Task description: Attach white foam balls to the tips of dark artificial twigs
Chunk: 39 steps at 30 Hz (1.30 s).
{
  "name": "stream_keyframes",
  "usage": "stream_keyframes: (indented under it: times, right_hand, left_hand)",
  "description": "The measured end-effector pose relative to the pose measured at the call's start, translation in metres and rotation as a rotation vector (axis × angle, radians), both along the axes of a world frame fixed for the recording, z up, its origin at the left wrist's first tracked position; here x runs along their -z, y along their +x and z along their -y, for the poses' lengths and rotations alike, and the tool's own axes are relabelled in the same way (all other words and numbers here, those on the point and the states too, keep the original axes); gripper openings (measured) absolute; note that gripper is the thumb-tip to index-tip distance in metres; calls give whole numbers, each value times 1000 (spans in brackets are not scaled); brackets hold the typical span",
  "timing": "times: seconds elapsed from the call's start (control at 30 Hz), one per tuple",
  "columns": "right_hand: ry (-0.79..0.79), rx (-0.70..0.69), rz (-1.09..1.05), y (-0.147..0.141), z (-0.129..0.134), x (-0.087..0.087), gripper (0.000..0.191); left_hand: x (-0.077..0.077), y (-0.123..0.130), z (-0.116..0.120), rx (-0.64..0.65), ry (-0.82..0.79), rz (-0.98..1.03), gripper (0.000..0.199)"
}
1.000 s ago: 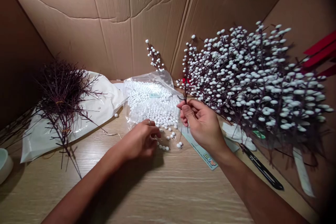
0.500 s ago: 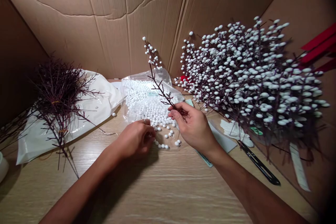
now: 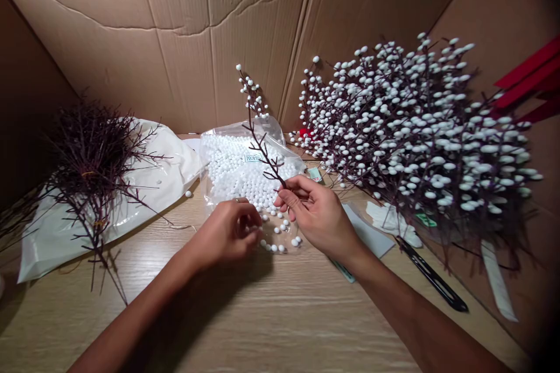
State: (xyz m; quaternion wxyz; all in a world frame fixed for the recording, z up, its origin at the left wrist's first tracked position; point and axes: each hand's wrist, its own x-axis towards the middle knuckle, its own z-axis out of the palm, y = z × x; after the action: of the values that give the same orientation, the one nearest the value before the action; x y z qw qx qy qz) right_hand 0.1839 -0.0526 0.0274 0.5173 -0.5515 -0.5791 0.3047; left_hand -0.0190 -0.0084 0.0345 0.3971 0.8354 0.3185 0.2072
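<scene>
Pinched in my right hand [image 3: 319, 215] is a dark twig [image 3: 266, 157], slanting up to the left; its lower side shoots are bare, and white balls [image 3: 254, 93] show above its upper end. My left hand [image 3: 230, 230] is curled just left of some loose white balls [image 3: 280, 231], thumb and forefinger close together, with something small and pale that I cannot make out at the fingertips. Behind both hands lies a clear plastic bag [image 3: 231, 166] full of white balls.
Bare dark twigs [image 3: 90, 157] lie on a white plastic bag [image 3: 170, 172] at the left. A large heap of white-tipped twigs [image 3: 406, 128] fills the right, with a black cutter [image 3: 433, 274] before it. Cardboard [image 3: 175, 70] stands behind.
My left hand has turned slightly and risen a little off the loose balls, its fingertips now nearer the twig side. The twig in my right hand has shifted slightly left.
</scene>
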Motion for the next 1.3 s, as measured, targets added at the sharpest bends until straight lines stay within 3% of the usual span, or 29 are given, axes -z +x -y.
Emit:
stream_keyframes:
  times: [0.17, 0.37, 0.53, 0.83, 1.3]
  right_hand:
    - [26, -69, -2, -1, 5, -7, 17]
    - [-14, -129, -51, -7, 11, -15, 16]
    - [-19, -164, 14, -14, 15, -14, 16]
    - [-20, -163, -27, -16, 16, -12, 18]
    - [-19, -176, -60, -16, 16, -13, 16]
  left_hand:
    - [0, 1, -3, -174, -230, 299, 16]
    - [-2, 2, -5, -158, -421, 559, 27]
    - [1, 5, -5, -121, -533, 685, 26]
    - [5, 6, -6, -107, -602, 725, 18]
    - [6, 5, -4, -136, -593, 717, 23]
